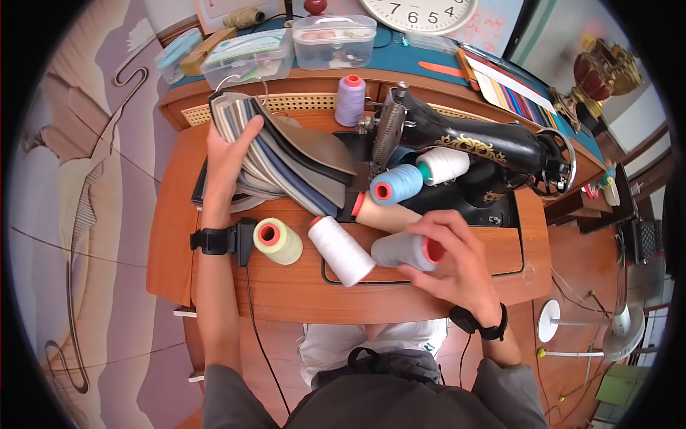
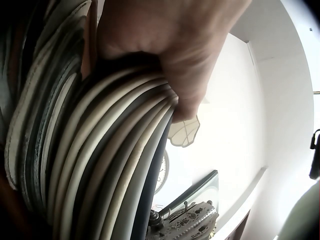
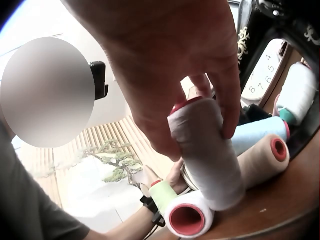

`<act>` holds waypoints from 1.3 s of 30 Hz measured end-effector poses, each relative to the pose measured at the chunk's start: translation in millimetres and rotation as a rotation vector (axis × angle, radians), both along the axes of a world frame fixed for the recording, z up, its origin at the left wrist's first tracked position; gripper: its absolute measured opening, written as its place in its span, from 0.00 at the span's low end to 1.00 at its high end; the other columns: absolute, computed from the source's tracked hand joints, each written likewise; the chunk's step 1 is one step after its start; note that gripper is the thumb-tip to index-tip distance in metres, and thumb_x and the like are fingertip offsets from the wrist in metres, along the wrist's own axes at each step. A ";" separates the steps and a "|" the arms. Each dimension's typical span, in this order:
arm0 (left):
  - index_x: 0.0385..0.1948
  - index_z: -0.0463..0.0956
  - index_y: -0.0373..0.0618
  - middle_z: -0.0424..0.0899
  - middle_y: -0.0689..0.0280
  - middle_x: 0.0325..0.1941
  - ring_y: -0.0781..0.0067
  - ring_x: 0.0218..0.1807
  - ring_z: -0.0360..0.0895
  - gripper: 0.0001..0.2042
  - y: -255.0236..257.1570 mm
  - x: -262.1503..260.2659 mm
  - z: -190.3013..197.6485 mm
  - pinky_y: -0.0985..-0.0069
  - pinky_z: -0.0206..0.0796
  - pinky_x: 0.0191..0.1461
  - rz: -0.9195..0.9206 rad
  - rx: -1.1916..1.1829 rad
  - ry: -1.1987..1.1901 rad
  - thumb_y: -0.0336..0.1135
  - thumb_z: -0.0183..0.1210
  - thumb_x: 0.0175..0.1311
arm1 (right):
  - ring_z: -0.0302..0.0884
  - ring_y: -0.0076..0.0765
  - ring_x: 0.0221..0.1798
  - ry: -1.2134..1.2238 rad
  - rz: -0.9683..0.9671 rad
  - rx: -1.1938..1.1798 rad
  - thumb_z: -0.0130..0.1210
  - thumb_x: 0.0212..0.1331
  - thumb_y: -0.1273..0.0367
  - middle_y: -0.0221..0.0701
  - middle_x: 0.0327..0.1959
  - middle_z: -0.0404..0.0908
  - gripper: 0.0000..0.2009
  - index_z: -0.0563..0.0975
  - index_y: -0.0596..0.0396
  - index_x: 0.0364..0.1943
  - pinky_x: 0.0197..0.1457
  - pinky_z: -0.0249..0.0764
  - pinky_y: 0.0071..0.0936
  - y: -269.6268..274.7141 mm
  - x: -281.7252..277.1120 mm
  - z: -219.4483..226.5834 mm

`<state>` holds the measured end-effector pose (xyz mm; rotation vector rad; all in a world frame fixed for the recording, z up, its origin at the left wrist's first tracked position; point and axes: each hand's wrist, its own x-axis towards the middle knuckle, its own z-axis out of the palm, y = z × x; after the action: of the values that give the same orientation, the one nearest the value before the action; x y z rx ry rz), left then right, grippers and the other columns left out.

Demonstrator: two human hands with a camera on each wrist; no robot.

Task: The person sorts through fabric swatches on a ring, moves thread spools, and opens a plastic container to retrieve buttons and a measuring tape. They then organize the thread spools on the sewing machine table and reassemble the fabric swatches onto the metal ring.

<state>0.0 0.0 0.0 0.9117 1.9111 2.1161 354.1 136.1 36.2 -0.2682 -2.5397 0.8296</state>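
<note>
My left hand [image 1: 227,161] grips a ring-bound stack of leather-like swatches [image 1: 300,171] at its bound end; in the left wrist view the thumb presses over the layered edges [image 2: 115,165]. At the table's front right, my right hand [image 1: 457,261] holds a grey thread cone [image 1: 401,250] by its red-rimmed end, thumb and fingers around it. Close by on the wood lie a white thread cone [image 1: 341,250] and a beige thread cone [image 1: 386,214]. A pale yellow thread cone [image 1: 279,242] is beside my left wrist. Behind the beige one lies a light blue thread cone [image 1: 397,184].
A black sewing machine [image 1: 464,136] stands at the back right, with a white-and-green cone [image 1: 444,166] against it. A lilac thread cone [image 1: 350,101] stands upright behind. Clear plastic boxes [image 1: 334,43] and a clock [image 1: 418,13] line the back shelf. Cables hang from both wrists.
</note>
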 end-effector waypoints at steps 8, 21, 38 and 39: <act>0.57 0.74 0.39 0.82 0.67 0.49 0.80 0.48 0.77 0.24 2.2 3.0 4.2 0.79 0.68 0.54 0.003 0.066 -0.016 0.37 0.69 0.61 | 0.75 0.32 0.50 0.282 -0.403 -0.456 0.71 0.47 0.74 0.32 0.52 0.68 0.24 0.73 0.51 0.49 0.46 0.79 0.27 51.1 63.5 -44.2; 0.46 0.76 0.39 0.82 0.64 0.47 0.70 0.53 0.80 0.12 5.7 12.4 14.3 0.73 0.70 0.59 0.023 0.356 0.078 0.24 0.64 0.63 | 0.76 0.45 0.59 0.037 -0.368 0.246 0.65 0.53 0.78 0.37 0.55 0.78 0.15 0.78 0.55 0.46 0.60 0.72 0.34 75.8 32.9 -35.7; 0.55 0.74 0.38 0.82 0.63 0.56 0.77 0.54 0.77 0.18 -1.9 20.5 22.4 0.76 0.67 0.59 -0.065 0.231 0.159 0.30 0.63 0.64 | 0.78 0.42 0.60 0.246 0.247 -0.248 0.65 0.60 0.65 0.38 0.60 0.77 0.26 0.71 0.53 0.62 0.60 0.77 0.37 -3.9 -186.8 22.5; 0.58 0.74 0.38 0.80 0.64 0.58 0.77 0.55 0.76 0.20 -3.9 19.2 22.1 0.77 0.65 0.61 -0.103 0.202 0.163 0.31 0.62 0.65 | 0.76 0.43 0.62 0.240 0.273 -0.226 0.66 0.60 0.64 0.39 0.60 0.76 0.27 0.71 0.54 0.62 0.61 0.76 0.39 -4.1 -190.5 20.9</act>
<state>19.2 -3.9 22.1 1.2301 1.6987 2.2665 163.6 132.1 57.1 0.1079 -2.2881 1.1787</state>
